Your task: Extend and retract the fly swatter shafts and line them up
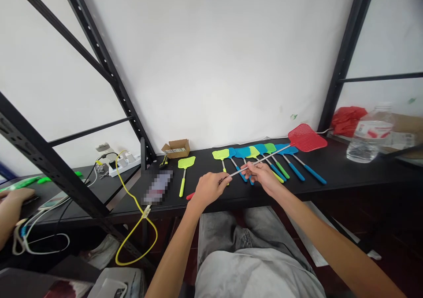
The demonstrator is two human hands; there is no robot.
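Note:
A red fly swatter (307,138) with a thin metal shaft spans both hands, its head up to the right and its red handle end low on the left. My left hand (210,188) is closed round it near the handle. Further along, my right hand (261,177) pinches the metal shaft between thumb and fingers. Behind and below the hands, several blue, green and yellow fly swatters lie in a row on the black shelf, among them a yellow-green one (220,154) and a blue-handled one (315,174). Another yellow-green fly swatter (187,162) lies apart, left of my left hand.
A small open cardboard box (178,149) stands against the wall. A blurred phone-like object (158,187) with a yellow cable (153,240) lies left. A power strip (127,163) and another person's hand (16,196) are further left. At right stands a plastic bottle (366,137).

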